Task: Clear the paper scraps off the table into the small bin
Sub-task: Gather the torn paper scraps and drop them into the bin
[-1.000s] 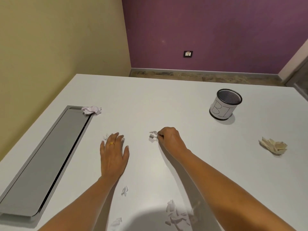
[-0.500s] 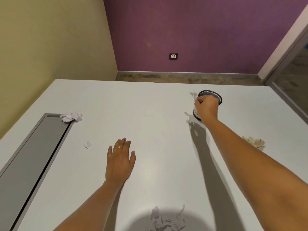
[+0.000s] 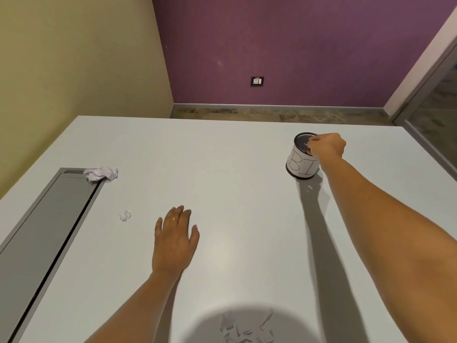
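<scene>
The small bin (image 3: pixel 301 167), a black mesh cup wrapped in white paper with letters on it, stands at the table's far right. My right hand (image 3: pixel 326 146) hovers over its mouth with the fingers bunched and pointing down; no scrap shows between them. My left hand (image 3: pixel 175 241) lies flat on the white table (image 3: pixel 222 169), fingers straight, holding nothing. A crumpled white paper ball (image 3: pixel 101 174) sits at the far end of the grey panel. One tiny scrap (image 3: pixel 125 215) lies left of my left hand. Several torn scraps (image 3: pixel 247 328) lie in shadow at the near edge.
A long grey recessed panel (image 3: pixel 49 231) with a dark slot runs along the table's left side. My right forearm (image 3: pixel 385 231) stretches across the right part of the table. Beyond the far table edge are the floor, a yellow wall and a purple wall.
My right hand carried a scrap from the table's middle to the bin and now sits over the bin's mouth; the scrap no longer shows. My left hand stays flat.
</scene>
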{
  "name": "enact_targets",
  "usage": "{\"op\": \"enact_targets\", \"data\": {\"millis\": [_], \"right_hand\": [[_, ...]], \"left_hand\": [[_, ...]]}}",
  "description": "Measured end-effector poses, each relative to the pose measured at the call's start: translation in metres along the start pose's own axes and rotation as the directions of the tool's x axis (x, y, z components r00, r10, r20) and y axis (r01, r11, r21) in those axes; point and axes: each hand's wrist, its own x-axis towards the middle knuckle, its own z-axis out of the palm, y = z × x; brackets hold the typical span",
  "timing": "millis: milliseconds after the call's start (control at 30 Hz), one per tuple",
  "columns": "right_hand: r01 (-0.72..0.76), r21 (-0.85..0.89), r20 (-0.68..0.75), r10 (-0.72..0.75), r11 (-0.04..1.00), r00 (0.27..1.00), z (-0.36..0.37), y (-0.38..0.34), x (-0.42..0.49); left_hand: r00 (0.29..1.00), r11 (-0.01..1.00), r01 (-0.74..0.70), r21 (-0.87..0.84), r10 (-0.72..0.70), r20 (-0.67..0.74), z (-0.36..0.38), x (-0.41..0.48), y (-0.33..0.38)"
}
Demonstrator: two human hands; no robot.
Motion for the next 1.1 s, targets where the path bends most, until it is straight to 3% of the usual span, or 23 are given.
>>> {"op": "enact_targets", "data": {"millis": [233, 367, 533, 633, 733, 833, 933, 1033, 1100], "right_hand": [[0.162, 0.059, -0.016, -0.161, 0.985, 0.987, 0.008, 0.001, -0.021], [0.34, 0.103, 0.13, -0.352, 0.935, 0.927, 0.027, -0.004, -0.056], [0.377, 0.134, 0.359, -0.399, 0.917, 0.844, 0.059, 0.016, -0.118], [0.428, 0.107, 0.521, -0.417, 0.897, 0.744, 0.074, 0.04, -0.167], [0.503, 0.09, 0.686, -0.42, 0.86, 0.594, 0.085, 0.061, -0.214], [0.573, 0.127, 0.756, -0.453, 0.81, 0.472, 0.09, 0.069, -0.257], [0.628, 0.194, 0.79, -0.5, 0.753, 0.356, 0.092, 0.07, -0.293], [0.739, 0.23, 0.82, -0.535, 0.633, 0.204, 0.092, 0.075, -0.322], [0.803, 0.192, 0.847, -0.508, 0.564, 0.154, 0.093, 0.081, -0.335]], "left_hand": [[1.0, 1.0, -0.013, -0.014, 0.013, -0.009, -0.002, -0.001, 0.0], [1.0, 0.998, -0.024, -0.056, 0.025, 0.013, -0.003, -0.001, -0.004], [0.996, 0.979, -0.027, -0.204, 0.044, 0.081, -0.01, 0.0, -0.012], [0.997, 0.965, -0.045, -0.259, 0.061, 0.053, -0.024, -0.008, -0.029], [0.998, 0.977, -0.064, -0.205, 0.06, -0.025, -0.039, -0.016, -0.059], [0.998, 0.987, -0.001, -0.164, -0.01, -0.067, -0.053, -0.017, -0.086], [0.999, 0.996, 0.044, -0.074, -0.045, -0.014, -0.06, -0.012, -0.104], [0.991, 0.997, 0.071, 0.03, -0.074, 0.108, -0.063, -0.007, -0.11], [0.977, 0.996, 0.059, 0.07, -0.072, 0.199, -0.062, -0.006, -0.109]]}}
